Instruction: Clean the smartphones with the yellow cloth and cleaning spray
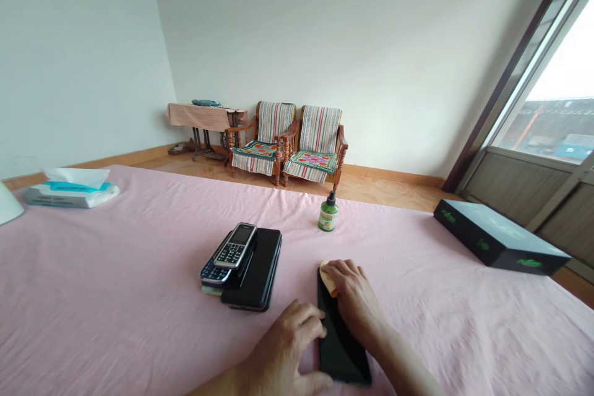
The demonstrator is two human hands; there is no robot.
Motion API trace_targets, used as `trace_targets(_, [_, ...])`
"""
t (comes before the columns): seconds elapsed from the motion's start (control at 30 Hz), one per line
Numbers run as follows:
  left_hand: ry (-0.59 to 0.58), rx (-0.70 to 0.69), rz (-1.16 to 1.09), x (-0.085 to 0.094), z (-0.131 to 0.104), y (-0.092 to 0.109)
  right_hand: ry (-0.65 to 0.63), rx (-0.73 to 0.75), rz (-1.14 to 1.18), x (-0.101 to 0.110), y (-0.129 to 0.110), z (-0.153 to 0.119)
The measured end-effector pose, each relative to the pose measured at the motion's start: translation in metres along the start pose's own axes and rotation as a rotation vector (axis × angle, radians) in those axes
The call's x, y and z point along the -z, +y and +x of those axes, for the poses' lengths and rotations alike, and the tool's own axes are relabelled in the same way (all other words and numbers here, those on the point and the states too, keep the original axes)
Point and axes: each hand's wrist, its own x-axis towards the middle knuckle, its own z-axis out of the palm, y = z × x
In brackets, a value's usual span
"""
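Note:
A black smartphone (342, 346) lies flat on the pink cloth in front of me, its dark glossy face up. My right hand (355, 297) presses a folded yellow cloth (328, 279) onto the phone's far end, fingers closed over it. Along the phone's left edge, my left hand (292, 340) holds the device steady with bent fingers, its thumb by the near corner. To the left is a stack of black phones (260, 266). A silver keypad phone (236, 245) and a dark blue keypad phone (214, 270) rest on its left side.
Beyond the phone stands a green spray bottle (328, 214) with a black top. A black box (501, 238) sits at the right, a tissue pack (72, 192) at the far left. The pink tablecloth (139, 260) covers the surface; two wooden chairs (313, 136) stand by the wall.

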Motion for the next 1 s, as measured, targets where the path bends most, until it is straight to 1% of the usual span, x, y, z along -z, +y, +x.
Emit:
trace_targets(0.07, [-0.003, 0.007, 0.005, 0.0, 0.0, 0.001, -0.008, 0.014, 0.002, 0.001, 0.0, 0.0])
trace_targets(0.23, [0.0, 0.007, 0.019, 0.001, 0.001, 0.003, 0.003, -0.038, -0.026, 0.001, 0.002, 0.0])
trace_targets(0.37, [-0.004, 0.017, 0.013, 0.0, 0.0, 0.003, 0.013, 0.039, 0.029, -0.001, 0.0, 0.0])
trace_targets(0.43, [0.0, 0.01, 0.023, 0.0, 0.0, 0.003, 0.007, 0.048, 0.033, -0.002, 0.0, 0.0])
trace_targets(0.6, [-0.004, -0.021, 0.057, -0.002, 0.001, 0.001, 0.014, -0.025, -0.01, 0.0, 0.009, -0.001])
trace_targets(0.73, [0.005, -0.036, 0.068, -0.002, 0.001, 0.001, 0.029, -0.064, 0.07, 0.001, 0.017, -0.002])
trace_targets(0.87, [-0.004, -0.034, 0.084, -0.003, 0.002, -0.001, 0.043, -0.107, 0.139, 0.004, 0.017, -0.009])
trace_targets(1.0, [-0.017, -0.041, 0.074, -0.004, 0.001, -0.006, 0.018, -0.127, 0.154, 0.006, 0.014, -0.018])
